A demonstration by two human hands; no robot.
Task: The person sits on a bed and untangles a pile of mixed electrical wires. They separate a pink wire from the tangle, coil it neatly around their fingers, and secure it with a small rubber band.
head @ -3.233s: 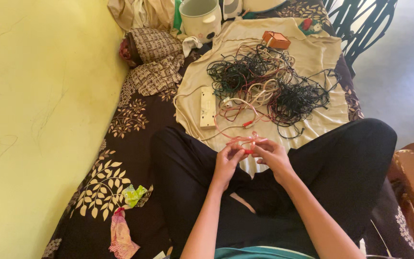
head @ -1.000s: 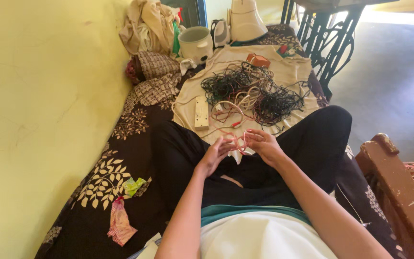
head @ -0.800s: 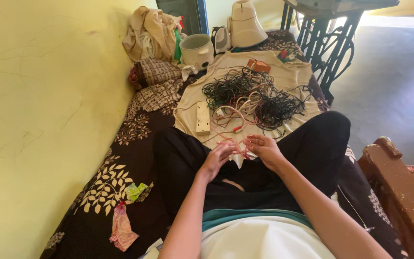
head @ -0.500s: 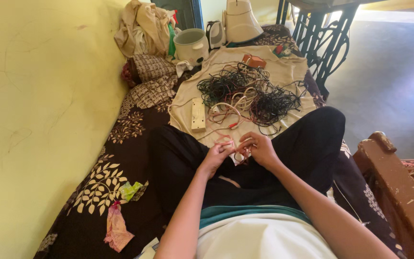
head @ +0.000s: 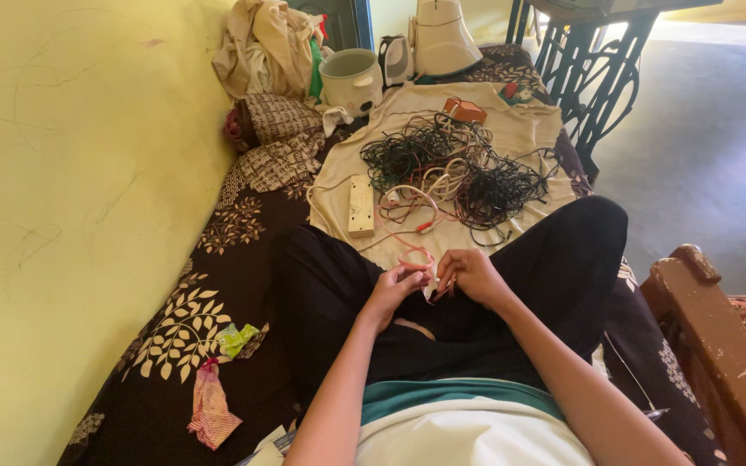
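Both hands meet over the lap, left hand (head: 393,289) and right hand (head: 468,274) pinched on a pink wire (head: 416,256) that runs forward to the cable heap (head: 451,168) on the bed.

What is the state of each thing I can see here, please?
Left hand: closed on the pink wire.
Right hand: closed on the same wire.
Pink wire: looped, held between both hands.
Black cables: tangled in a heap on the cloth.
Power strip: lying flat, nothing plugged in.
Cream cloth: spread flat.
Clothes: piled, crumpled.
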